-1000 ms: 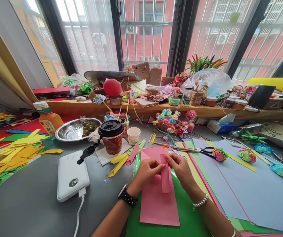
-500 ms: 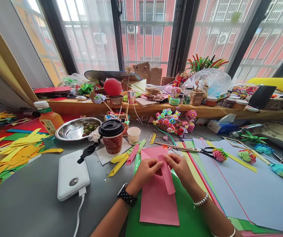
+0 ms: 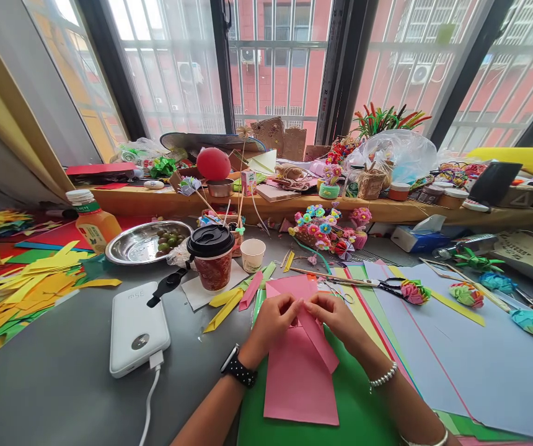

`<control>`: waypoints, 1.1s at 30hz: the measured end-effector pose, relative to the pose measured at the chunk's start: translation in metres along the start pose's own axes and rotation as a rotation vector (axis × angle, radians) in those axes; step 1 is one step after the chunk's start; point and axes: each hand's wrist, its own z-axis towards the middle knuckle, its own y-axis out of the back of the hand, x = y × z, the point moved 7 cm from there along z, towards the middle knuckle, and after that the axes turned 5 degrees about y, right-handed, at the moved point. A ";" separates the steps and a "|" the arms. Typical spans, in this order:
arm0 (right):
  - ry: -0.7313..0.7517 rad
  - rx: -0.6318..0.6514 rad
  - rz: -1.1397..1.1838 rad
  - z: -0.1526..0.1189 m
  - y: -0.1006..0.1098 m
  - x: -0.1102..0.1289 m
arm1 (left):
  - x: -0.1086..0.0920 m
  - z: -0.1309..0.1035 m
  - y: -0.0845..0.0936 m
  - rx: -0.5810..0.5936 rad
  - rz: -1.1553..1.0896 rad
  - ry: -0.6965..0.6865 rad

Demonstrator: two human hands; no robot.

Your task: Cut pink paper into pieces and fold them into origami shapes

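Note:
A narrow folded pink paper strip (image 3: 318,344) is pinched at its top end by both hands, its lower end slanting down to the right. My left hand (image 3: 273,325) and my right hand (image 3: 338,316) have their fingertips close together there. Beneath the strip lies a larger pink paper (image 3: 299,390), on top of a green sheet (image 3: 359,402). Folded pink (image 3: 250,291) and yellow (image 3: 224,311) strips rest to the left of my left hand.
A lidded cup (image 3: 211,263), a paper cup (image 3: 252,254) and a white power bank (image 3: 139,329) with a cable stand left. Scissors (image 3: 390,285) lie across sheets at right. Cut yellow strips (image 3: 38,285) cover the far left; a steel dish (image 3: 127,246) holds green fruit.
The strip's lower end has swung a little to the right, and its top is now more covered by my fingers. My two hands have come closer together.

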 end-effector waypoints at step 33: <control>0.058 0.093 -0.108 0.001 -0.012 0.001 | 0.006 0.005 0.010 0.003 0.013 0.007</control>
